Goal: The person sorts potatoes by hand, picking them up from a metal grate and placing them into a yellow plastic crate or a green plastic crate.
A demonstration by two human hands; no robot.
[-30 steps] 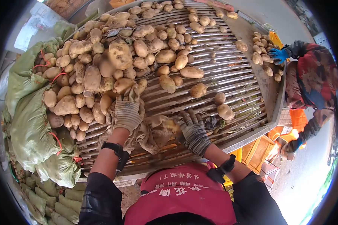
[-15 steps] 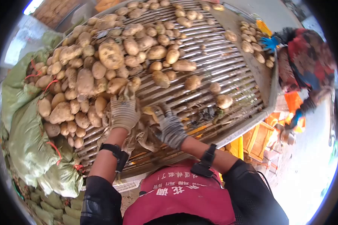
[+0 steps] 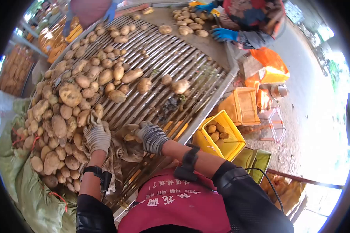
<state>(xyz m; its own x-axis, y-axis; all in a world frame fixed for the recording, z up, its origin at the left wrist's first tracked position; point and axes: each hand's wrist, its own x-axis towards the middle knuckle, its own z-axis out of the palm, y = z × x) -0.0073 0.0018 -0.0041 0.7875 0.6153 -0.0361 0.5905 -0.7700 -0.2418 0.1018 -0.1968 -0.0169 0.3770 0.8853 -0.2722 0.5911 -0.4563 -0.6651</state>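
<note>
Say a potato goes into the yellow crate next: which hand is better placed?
Probably the right hand: it is nearer the crate, and what looks like a potato is right by it. The left hand is farther from the crate, at the edge of the pile.

Striped gloves (image 3: 154, 138); black wristbands (image 3: 189, 159), sleeves (image 3: 247, 194); crimson apron (image 3: 190, 213).

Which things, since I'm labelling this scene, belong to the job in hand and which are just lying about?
Likely part of the job:
left hand, touching the brown cloth
right hand
heaped potatoes
slatted table

Seemingly just lying about:
dark scrap on the slats
orange crate
orange bag
</note>
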